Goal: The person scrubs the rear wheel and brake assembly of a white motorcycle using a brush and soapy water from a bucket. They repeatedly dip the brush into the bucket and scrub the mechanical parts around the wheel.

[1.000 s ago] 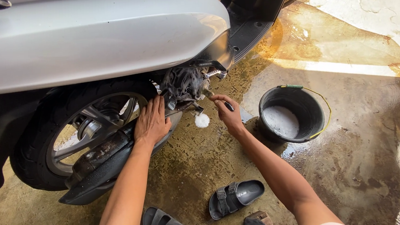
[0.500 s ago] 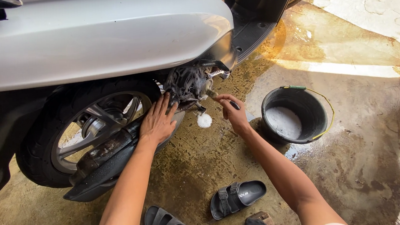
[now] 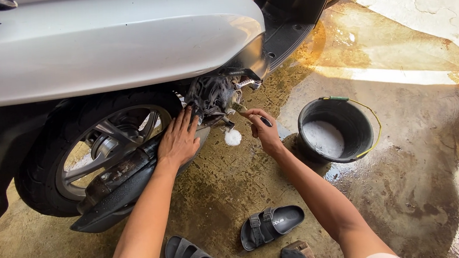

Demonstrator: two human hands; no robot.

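Crouching beside a silver scooter [image 3: 108,43] on a wet concrete floor [image 3: 399,66]. Pressing the left hand [image 3: 178,141] flat, fingers spread and grasping nothing, against the exhaust [image 3: 113,179] just beside the rear wheel [image 3: 87,156]. Pinching a thin dark brush [image 3: 239,111] in the right hand [image 3: 262,132], fingers clenched around it, tip touching the soapy engine [image 3: 213,95] under the body. Foam blob [image 3: 233,138] lying between the hands. Black bucket [image 3: 348,117] of suds standing near the right hand; two dark sandals [image 3: 272,225] lying below.
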